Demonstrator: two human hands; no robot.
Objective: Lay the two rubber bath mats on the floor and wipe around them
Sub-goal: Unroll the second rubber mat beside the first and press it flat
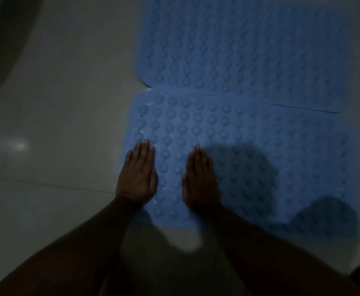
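Two blue mats seen on a pale tiled floor (57, 107), in dim light. Near mat (260, 146) laid flat, suction cups facing up in rows across its whole surface. Far mat (249, 43) laid flat beyond it, cups likewise facing up. Touching or slightly overlapped along their shared long edge; which of the two, not discernible. A small notch of floor left showing where the rounded left corners met.

Two bare hands pressed palm down on the near mat, at its left end. Left hand (137, 176) spread flat, fingers straight and together, gripping nothing; placed along the mat's left edge, outer fingers reaching over onto the floor. Right hand (200, 180) also flat and ungripped, fingers extended, set wholly on the mat just beside the left, with one column of cups showing between them. Two forearms entering from the bottom of the view.

Two rounded shadows cast on the right half of the near mat. One bright reflection noted on the floor at the left. One dark curved object (1, 39) seen at the upper left corner, too dim to identify. Tile joints visible as faint lines at the left.
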